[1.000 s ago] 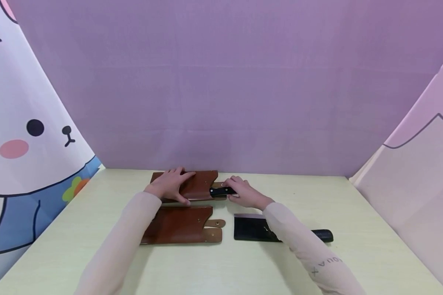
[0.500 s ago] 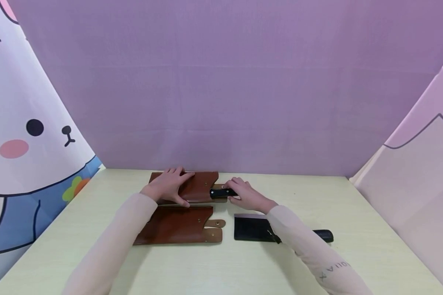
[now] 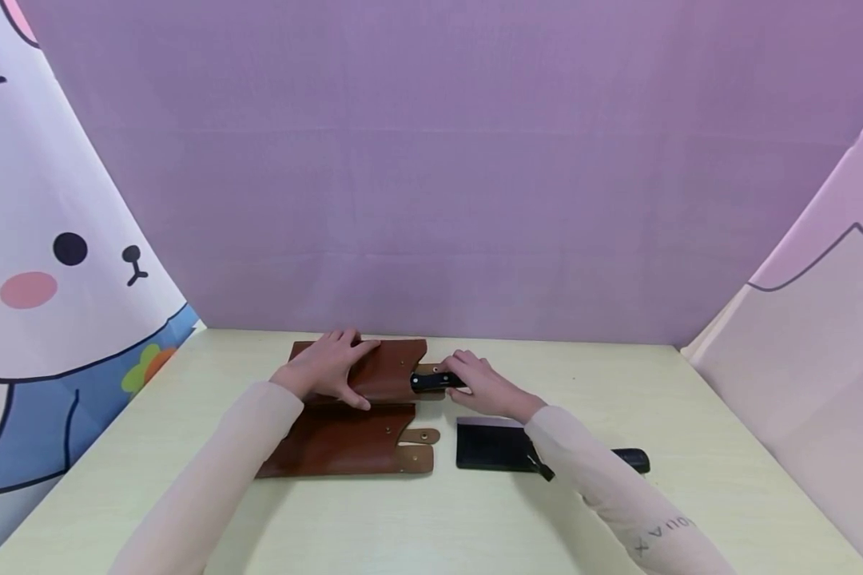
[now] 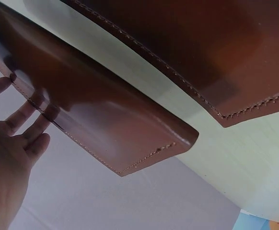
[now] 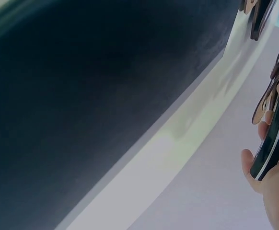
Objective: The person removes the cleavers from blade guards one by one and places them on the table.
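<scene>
The left hand (image 3: 329, 366) spans a brown leather knife sheath (image 3: 391, 367), its thumb at the near edge and its fingers at the far edge. In the left wrist view, fingertips touch the stitched edge of that sheath (image 4: 101, 115). From the sheath's mouth sticks a knife's black riveted handle (image 3: 427, 381); its blade is hidden inside. The right hand (image 3: 485, 385) grips this handle, whose rounded end (image 5: 269, 148) shows in the right wrist view. Beside the handle lie the sheath's tan straps (image 5: 261, 108).
A second brown sheath (image 3: 352, 443) with straps lies just nearer. Right of it lies a cleaver with a dark blade (image 3: 489, 446) and black handle (image 3: 631, 459), partly under the right sleeve. A purple cloth wall (image 3: 439, 200) stands behind the pale table (image 3: 374, 527).
Both hands, with the far sheath and the knife, have shifted slightly toward the person. The second sheath and the cleaver stay where they were.
</scene>
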`<state>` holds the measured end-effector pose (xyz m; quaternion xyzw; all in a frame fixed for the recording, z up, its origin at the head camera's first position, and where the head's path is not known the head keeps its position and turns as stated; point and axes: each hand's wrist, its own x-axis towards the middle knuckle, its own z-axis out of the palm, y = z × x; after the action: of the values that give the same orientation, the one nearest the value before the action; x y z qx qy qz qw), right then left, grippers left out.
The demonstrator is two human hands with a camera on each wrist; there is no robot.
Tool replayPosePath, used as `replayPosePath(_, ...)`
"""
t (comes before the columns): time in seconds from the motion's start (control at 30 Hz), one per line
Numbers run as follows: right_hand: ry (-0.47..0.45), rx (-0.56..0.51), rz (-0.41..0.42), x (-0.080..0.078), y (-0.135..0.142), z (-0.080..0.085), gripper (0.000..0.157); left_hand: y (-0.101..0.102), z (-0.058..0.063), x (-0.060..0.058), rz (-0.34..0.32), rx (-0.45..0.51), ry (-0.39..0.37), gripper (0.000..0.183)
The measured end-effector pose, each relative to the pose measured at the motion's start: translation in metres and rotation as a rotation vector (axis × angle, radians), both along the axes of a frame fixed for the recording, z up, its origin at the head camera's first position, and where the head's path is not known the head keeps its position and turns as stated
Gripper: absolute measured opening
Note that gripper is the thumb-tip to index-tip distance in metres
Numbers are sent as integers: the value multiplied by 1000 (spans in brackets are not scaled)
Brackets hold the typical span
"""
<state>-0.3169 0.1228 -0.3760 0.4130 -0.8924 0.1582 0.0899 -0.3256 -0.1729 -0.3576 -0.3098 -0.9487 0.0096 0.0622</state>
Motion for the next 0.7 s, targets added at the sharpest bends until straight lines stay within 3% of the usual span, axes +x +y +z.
replayPosePath(0.2,7,-5,3,2,3,-1,27,2,0,2,-3,0,10,104)
replayPosePath(0.43,76,-78,76,1,9,-5,26,2,0,3,-1,-3,7,104)
replayPosePath(0.7,5,-23,4,6,9,-1,30,-1,1,5,-5,4,14,103)
